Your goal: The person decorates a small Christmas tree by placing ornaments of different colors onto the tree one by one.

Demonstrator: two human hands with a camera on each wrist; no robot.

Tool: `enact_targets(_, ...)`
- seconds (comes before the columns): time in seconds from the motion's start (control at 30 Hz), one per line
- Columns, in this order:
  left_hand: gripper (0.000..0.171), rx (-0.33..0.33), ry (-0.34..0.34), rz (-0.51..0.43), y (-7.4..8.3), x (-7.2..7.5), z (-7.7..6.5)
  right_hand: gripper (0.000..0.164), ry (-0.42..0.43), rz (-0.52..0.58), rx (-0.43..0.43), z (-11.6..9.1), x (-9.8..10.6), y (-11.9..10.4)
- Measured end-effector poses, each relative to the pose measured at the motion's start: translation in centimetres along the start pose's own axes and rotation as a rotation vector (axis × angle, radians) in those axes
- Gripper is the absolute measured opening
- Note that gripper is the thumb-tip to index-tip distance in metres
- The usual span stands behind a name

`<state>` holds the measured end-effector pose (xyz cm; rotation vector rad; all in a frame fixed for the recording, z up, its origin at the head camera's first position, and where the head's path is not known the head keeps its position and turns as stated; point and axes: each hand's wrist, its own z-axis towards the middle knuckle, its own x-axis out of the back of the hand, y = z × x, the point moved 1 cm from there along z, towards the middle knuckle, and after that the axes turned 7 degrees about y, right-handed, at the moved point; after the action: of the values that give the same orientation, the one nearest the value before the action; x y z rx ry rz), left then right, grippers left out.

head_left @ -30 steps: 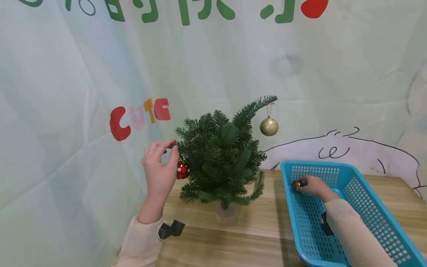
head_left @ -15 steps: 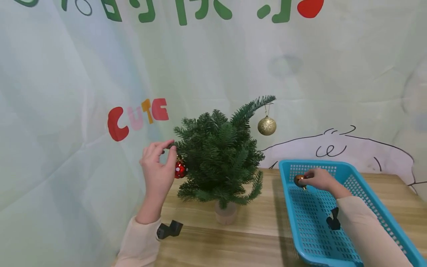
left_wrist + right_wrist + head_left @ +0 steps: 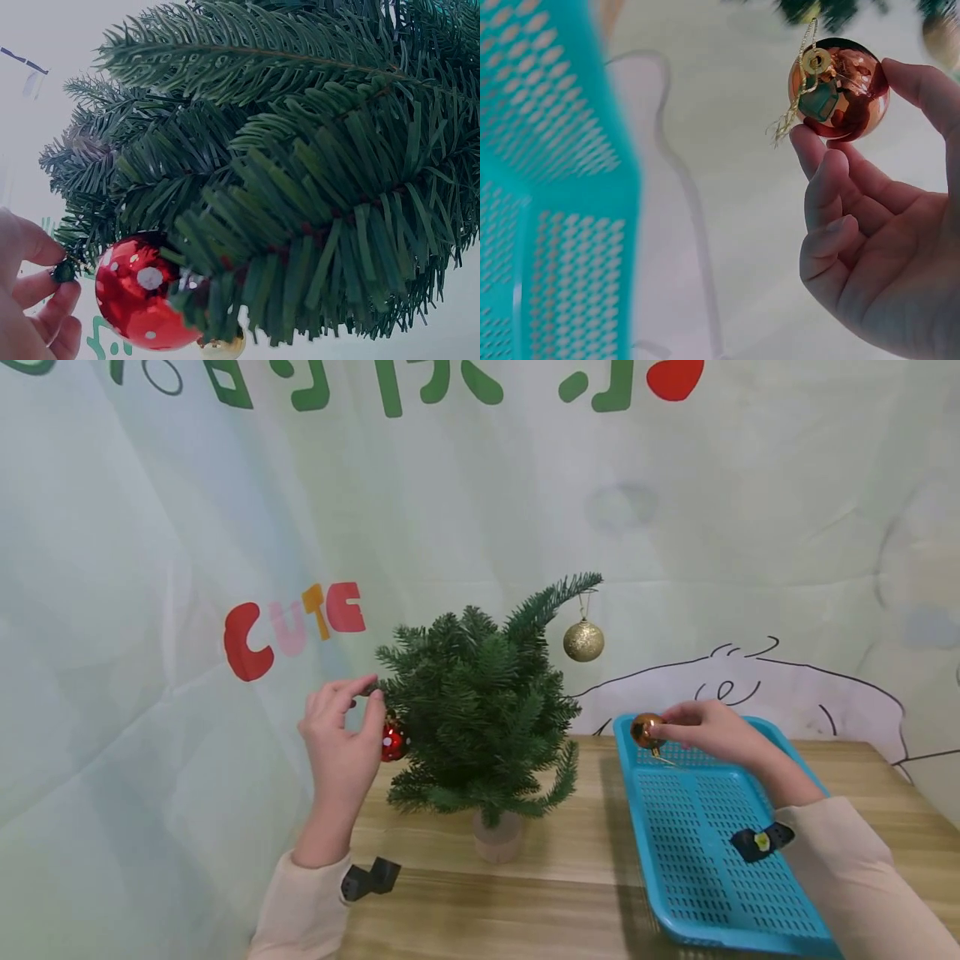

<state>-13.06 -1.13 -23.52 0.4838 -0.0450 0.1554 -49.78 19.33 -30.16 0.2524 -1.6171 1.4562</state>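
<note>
A small green Christmas tree (image 3: pixel 472 718) stands on the table in a pale round base. My left hand (image 3: pixel 341 735) pinches the tip of a left branch (image 3: pixel 66 270) between thumb and finger. Close by that tip hangs a red bauble with white dots (image 3: pixel 142 289), partly covered by needles. My right hand (image 3: pixel 716 735) holds a shiny copper bauble (image 3: pixel 844 90) by thumb and fingertips, above the far end of the blue basket (image 3: pixel 671 827). From the bauble's cap dangles a gold cord (image 3: pixel 787 120). A gold glitter bauble (image 3: pixel 583 641) hangs from the upper right branch.
The perforated basket lies right of the tree on a wood-grain table (image 3: pixel 555 893). Behind everything hangs a printed cloth backdrop (image 3: pixel 450 510), which also runs down the left side. Each sleeve cuff carries a small black device (image 3: pixel 371 878).
My right hand has lifted the copper bauble from inside the basket up to about rim height. My left hand stays at the branch tip. The head view has shifted slightly right.
</note>
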Motion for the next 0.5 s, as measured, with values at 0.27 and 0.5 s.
enact_targets(0.27,0.019,-0.001,0.001,0.005,0.2,0.2,0.1,0.055,0.001,0.011,0.039,-1.8,0.2,-5.6)
enact_targets(0.5,0.019,-0.017,0.015,0.006,0.4,0.1,0.0,0.047,0.005,0.075,0.107,-2.6,0.2,-8.9)
